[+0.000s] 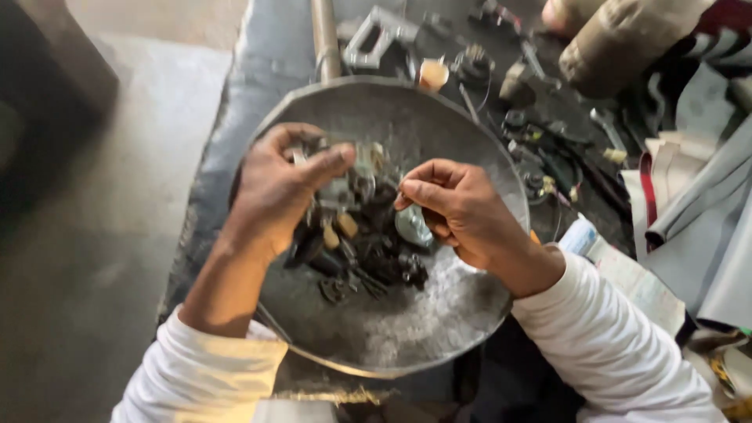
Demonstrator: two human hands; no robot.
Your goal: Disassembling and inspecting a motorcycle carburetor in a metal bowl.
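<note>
A wide, shallow metal pan (407,329), grey and scuffed, is seen from above on a dark surface (235,157). A heap of small parts (364,243) is gathered near the pan's middle: mostly black pieces, with a few tan ones mixed in.

The left hand (278,188) is held over the upper left of the heap, fingers curled and thumb stretched across toward the forefinger. A small pale piece (299,157) appears to be pinched there, though the blur leaves its kind unclear. The right hand (458,207) is placed over the right edge of the heap, fingers bent inward and pressed against the thumb; what, if anything, is nipped between the fingertips cannot be told. Just beneath this hand a greyish rounded part (413,227) is seen lying on the heap. Both forearms are covered by white sleeves (603,337), the left one pushed up toward the elbow.

Behind the pan, a metal bar (325,35) is laid pointing away from the viewer, with a grey metal bracket (376,39) beside it and a small orange cap (432,74) just past the rim. To the right, loose tools and wires (548,149) are scattered, and grey sheet material (705,211) is folded beside papers (627,274).
</note>
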